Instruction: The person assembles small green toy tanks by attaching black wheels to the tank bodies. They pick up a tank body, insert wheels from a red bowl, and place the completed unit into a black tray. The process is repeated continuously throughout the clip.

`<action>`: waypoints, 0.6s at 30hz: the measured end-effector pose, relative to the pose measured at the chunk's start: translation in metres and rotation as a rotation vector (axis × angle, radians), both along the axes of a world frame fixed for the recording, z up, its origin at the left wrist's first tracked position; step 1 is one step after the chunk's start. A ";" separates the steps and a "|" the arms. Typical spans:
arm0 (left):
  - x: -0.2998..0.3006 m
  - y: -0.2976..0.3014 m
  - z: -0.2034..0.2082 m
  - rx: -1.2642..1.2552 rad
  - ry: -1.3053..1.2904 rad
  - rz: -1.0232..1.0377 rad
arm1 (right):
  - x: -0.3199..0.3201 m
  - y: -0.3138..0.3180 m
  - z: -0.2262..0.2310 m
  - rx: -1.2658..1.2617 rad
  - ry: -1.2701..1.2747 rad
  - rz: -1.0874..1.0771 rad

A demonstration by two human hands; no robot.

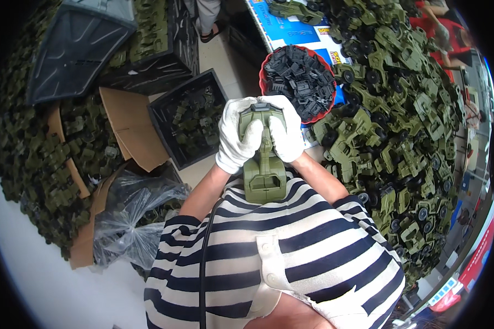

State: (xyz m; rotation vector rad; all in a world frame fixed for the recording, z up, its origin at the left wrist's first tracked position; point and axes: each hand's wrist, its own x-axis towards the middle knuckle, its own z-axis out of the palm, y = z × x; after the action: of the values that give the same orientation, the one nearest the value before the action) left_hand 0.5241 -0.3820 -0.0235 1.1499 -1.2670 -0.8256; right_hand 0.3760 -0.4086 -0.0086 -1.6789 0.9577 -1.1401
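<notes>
Both my hands, in white gloves, grip one olive-green plastic toy vehicle body (265,175) in front of my chest. My left hand (239,134) wraps its left side and my right hand (285,131) its right, with both thumbs laid on top. A small dark grey part (259,107) sits at the far end of the body, between my fingertips. The near end, with a window-like opening, points toward my striped shirt. Just beyond my right hand stands a red-rimmed basket (262,88) heaped with small dark grey plastic parts (299,79).
Green toy vehicles (389,148), many with black wheels, pile over the table at right. A black crate (162,129) holding green parts stands left, beside an open cardboard box (132,126) and clear plastic bag (132,219). More green pieces (55,181) heap farther left. Other people are partly visible beyond.
</notes>
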 end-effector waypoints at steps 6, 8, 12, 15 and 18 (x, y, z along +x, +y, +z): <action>0.026 0.020 -0.020 0.170 0.008 -0.008 | 0.027 -0.007 -0.017 0.027 0.157 -0.088; 0.035 0.029 0.010 0.573 0.334 -0.219 | 0.039 -0.018 -0.023 0.078 0.266 -0.294; 0.068 0.036 -0.023 0.773 0.683 -0.274 | 0.073 -0.026 -0.072 0.236 0.529 -0.127; 0.090 0.045 -0.102 0.851 0.768 0.065 | 0.073 -0.020 -0.058 0.139 0.704 -0.012; 0.117 0.056 -0.167 0.988 0.605 0.206 | 0.039 -0.022 -0.059 0.193 0.673 0.021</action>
State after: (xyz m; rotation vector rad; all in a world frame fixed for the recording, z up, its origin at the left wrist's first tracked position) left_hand 0.6409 -0.3260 -0.1910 1.5680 -0.1800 -1.5644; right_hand 0.4148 -0.4303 -0.0681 -1.9352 1.4008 -0.4328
